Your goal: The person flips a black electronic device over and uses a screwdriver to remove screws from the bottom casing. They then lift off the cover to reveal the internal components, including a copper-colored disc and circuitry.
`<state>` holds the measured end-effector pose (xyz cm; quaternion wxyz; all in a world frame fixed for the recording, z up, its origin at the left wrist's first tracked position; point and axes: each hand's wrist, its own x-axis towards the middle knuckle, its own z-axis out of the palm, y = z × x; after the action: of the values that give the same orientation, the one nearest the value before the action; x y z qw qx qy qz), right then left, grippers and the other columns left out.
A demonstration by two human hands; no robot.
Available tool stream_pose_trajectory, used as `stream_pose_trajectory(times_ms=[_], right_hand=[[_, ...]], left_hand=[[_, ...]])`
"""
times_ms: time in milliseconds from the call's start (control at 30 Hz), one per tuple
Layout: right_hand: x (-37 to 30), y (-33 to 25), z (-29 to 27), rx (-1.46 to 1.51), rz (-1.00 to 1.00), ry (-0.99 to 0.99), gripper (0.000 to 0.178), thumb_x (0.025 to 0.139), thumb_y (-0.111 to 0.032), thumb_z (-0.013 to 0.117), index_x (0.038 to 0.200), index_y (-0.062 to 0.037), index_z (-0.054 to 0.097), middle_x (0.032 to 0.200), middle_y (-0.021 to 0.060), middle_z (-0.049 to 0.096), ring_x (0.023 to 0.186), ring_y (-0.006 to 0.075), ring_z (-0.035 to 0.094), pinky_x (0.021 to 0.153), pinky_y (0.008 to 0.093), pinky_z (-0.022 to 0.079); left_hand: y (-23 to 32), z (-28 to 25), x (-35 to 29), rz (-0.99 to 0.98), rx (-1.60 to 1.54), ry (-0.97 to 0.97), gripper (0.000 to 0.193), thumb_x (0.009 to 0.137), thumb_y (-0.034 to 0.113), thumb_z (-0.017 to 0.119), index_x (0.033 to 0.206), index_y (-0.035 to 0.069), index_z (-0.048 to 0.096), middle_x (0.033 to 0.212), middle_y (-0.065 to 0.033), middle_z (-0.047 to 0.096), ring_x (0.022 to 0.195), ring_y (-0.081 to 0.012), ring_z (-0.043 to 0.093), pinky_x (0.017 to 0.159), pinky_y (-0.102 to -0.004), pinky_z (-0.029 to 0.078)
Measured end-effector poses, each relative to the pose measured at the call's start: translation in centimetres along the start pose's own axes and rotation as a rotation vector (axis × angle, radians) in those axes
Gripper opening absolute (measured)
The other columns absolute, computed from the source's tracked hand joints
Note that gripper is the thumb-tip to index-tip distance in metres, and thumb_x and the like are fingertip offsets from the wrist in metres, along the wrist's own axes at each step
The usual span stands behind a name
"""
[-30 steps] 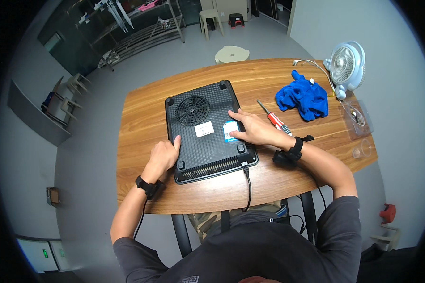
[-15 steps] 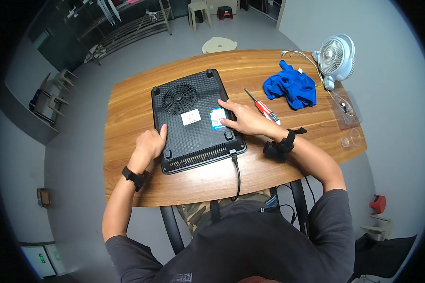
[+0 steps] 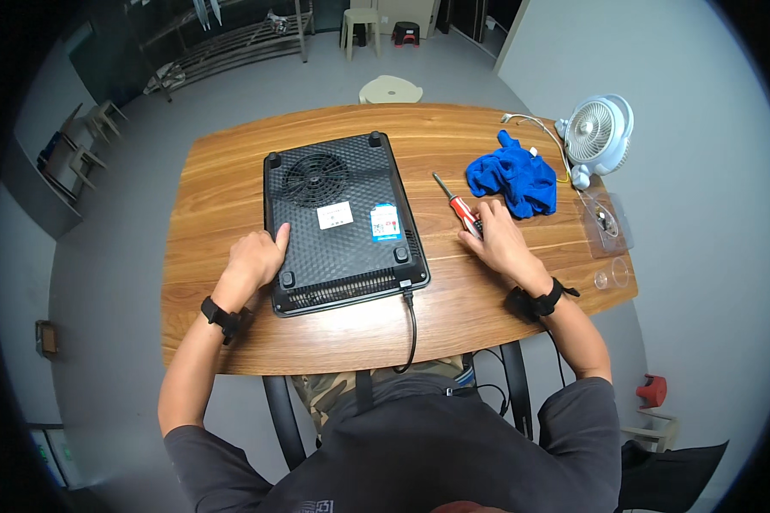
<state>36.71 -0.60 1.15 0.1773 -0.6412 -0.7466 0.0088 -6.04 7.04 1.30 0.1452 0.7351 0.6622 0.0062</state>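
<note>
A black induction cooker point(image 3: 334, 248) lies upside down on the wooden table, its round fan grille, corner feet and two stickers facing up. My left hand point(image 3: 257, 258) grips its left edge, thumb against the side and the other fingers bent, partly hidden. To the right of the cooker, my right hand point(image 3: 500, 244) has its thumb and fingers around the handle of a red and white screwdriver point(image 3: 459, 206). The screwdriver still rests on the tabletop, its metal shaft aimed away from me and to the left.
A crumpled blue cloth point(image 3: 518, 177) sits beyond my right hand. Farther right are a white fan point(image 3: 595, 132), a clear plastic tray point(image 3: 607, 224) and a clear cup point(image 3: 612, 274). A black power cord point(image 3: 414, 329) runs from the cooker over the near table edge point(image 3: 231, 374).
My right hand has left the cooker's right side and moved right onto the screwdriver's handle. My left hand stays at the cooker's left edge. The whole view has shifted slightly.
</note>
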Motion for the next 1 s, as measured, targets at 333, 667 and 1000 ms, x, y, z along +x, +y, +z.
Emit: stream_pose_trajectory(times_ms=[333, 667, 1000], right_hand=[[-0.6, 0.1, 1.3, -0.030, 0.168, -0.120, 0.042, 0.094, -0.026, 0.071, 0.123, -0.0013, 0.051, 0.112, 0.0248, 0.058, 0.101, 0.0466, 0.063, 0.085, 0.0527, 0.053], [0.6, -0.6, -6.1, 0.323, 0.038, 0.237, 0.029, 0.092, -0.016, 0.076, 0.114, 0.0001, 0.064, 0.093, 0.0179, 0.073, 0.082, 0.0245, 0.074, 0.072, 0.0350, 0.057], [0.3, -7.7, -13.3, 0.372, -0.235, -0.018, 0.026, 0.085, -0.024, 0.078, 0.079, -0.0004, 0.068, 0.067, 0.0142, 0.068, 0.058, 0.0240, 0.067, 0.056, 0.0327, 0.052]], left_hand=[[0.1, -0.1, -0.1, -0.007, 0.025, 0.001, 0.083, 0.107, 0.058, 0.027, 0.101, -0.010, 0.075, 0.108, -0.0345, 0.070, 0.111, -0.0492, 0.065, 0.101, -0.0521, 0.050], [-0.2, 0.5, 0.1, 0.011, 0.032, 0.036, 0.083, 0.107, 0.057, 0.028, 0.096, -0.010, 0.075, 0.103, -0.0356, 0.070, 0.106, -0.0500, 0.066, 0.098, -0.0522, 0.051], [-0.3, 0.1, 0.0, 0.005, 0.040, 0.026, 0.084, 0.108, 0.058, 0.026, 0.097, -0.010, 0.075, 0.104, -0.0349, 0.070, 0.108, -0.0496, 0.066, 0.100, -0.0520, 0.050]])
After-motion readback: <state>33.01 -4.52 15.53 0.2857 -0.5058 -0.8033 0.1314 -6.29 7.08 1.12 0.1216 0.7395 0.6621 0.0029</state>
